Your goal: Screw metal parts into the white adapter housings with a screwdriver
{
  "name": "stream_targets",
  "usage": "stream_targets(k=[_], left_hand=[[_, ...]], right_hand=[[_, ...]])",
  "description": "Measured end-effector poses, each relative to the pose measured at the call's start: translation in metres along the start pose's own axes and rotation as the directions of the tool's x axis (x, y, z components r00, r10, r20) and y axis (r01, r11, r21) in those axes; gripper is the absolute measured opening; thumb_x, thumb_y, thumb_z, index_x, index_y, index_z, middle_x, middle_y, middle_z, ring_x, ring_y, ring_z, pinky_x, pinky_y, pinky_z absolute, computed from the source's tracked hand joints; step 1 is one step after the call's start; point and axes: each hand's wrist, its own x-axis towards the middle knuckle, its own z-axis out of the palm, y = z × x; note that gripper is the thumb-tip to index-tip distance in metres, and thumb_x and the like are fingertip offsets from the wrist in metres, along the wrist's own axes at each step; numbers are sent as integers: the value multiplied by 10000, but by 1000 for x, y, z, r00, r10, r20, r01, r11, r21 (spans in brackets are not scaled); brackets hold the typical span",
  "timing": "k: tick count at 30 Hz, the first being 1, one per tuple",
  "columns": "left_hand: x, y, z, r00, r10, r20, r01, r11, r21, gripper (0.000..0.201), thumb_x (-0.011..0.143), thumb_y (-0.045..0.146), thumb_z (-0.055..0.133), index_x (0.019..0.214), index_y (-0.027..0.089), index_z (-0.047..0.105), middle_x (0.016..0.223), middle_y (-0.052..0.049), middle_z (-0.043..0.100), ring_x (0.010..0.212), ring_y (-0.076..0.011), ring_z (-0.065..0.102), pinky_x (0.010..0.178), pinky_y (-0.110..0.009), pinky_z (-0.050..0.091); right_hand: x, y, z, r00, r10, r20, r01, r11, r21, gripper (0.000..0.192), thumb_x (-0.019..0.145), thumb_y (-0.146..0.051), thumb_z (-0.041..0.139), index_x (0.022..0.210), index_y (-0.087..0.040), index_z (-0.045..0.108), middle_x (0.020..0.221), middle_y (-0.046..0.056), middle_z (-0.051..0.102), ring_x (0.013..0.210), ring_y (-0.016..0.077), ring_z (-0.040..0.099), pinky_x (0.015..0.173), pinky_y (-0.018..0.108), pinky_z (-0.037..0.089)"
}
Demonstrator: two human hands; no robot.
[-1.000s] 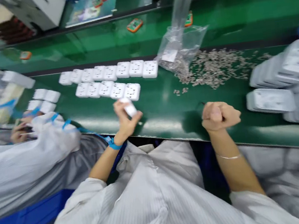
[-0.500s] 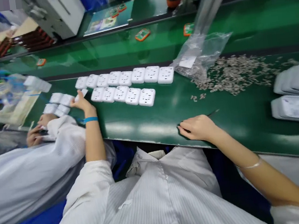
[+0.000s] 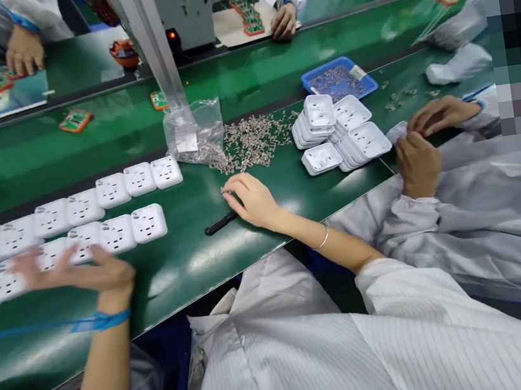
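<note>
My left hand [image 3: 76, 275] hovers with fingers spread and blurred over the front row of white socket plates [image 3: 116, 233]; it holds nothing. A second row of the same plates [image 3: 111, 190] lies just behind. My right hand [image 3: 254, 199] rests on the green belt [image 3: 245, 82], curled around a thin black tool [image 3: 219, 225] that sticks out to its left. Its fingertips touch the near edge of a scattered pile of small metal parts [image 3: 253, 141].
A clear plastic bag [image 3: 194, 130] leans against a metal post [image 3: 149, 43]. Stacks of white plates [image 3: 339, 133] and a blue tray [image 3: 339, 79] sit right, by a co-worker's hands [image 3: 417, 161]. Circuit boards [image 3: 75, 120] lie on the far belt, other people's hands [image 3: 283, 22] beyond.
The view has swung right. My left hand put a white plate down at the far left and came back empty over the front row. My right hand moved up to the metal parts.
</note>
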Motion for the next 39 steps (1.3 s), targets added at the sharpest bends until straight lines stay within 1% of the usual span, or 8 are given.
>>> stream_targets(k=[1,3,7,10,13,18,29,39], left_hand=[[-13,19,19,971,231,-62,-232,973,-10,285,916,461,545,1065,229,470,1428,-113,320,1466,-382,205,1218,-713,-52],[-31,57,54,894,422,153,-399,903,-162,343,860,307,677,1165,255,528,1362,-97,449,1379,-333,407,1229,-654,201],[-34,107,103,783,391,483,-258,912,-320,498,929,318,629,1379,200,451,1431,-179,476,1364,-330,467,1145,-586,392],[-24,111,119,794,294,532,-123,935,-333,498,953,392,594,1386,179,471,1418,-182,495,1366,-328,469,1147,-580,404],[-18,101,121,849,43,526,181,912,-367,544,927,461,623,1384,192,500,1421,-159,505,1320,-289,534,1104,-497,490],[-10,88,113,700,-352,622,638,700,-321,483,880,546,666,1225,208,658,1168,-89,716,1058,-233,702,1069,-452,537],[-1,100,109,651,-401,645,721,592,-360,440,818,463,761,1161,193,701,999,-61,764,907,-199,749,1035,-434,578],[-2,89,112,591,-290,753,761,511,-400,442,830,513,751,1085,166,651,888,-34,743,712,-153,739,734,-301,664]], right_hand=[[5,7,-3,996,80,25,-79,997,-24,269,1022,-263,468,1186,-105,612,1171,167,603,1105,245,565,977,392,473],[16,19,-4,973,176,149,-173,984,-34,310,987,-233,553,1257,-83,583,1238,186,551,1155,251,539,1027,396,464],[31,32,5,894,202,401,-205,978,-37,149,964,-172,594,1091,-104,630,1110,113,561,1048,195,550,1008,347,473],[43,28,13,874,215,436,-210,976,-61,103,994,-138,516,981,-116,616,975,59,555,879,155,541,891,299,500],[54,17,20,904,134,406,-181,980,80,135,1016,-202,506,1001,-125,617,990,55,563,888,147,559,892,284,506],[61,6,32,958,-10,285,-106,915,390,229,1042,-231,454,1145,-121,626,1130,91,588,1065,134,592,1021,266,487],[50,18,25,969,57,239,-166,870,464,268,1019,-268,517,1181,-98,646,1148,119,601,1097,154,581,1043,303,481],[51,9,23,875,104,472,-367,779,508,174,1044,-347,459,1027,-182,511,1044,48,641,950,135,603,894,279,477]])
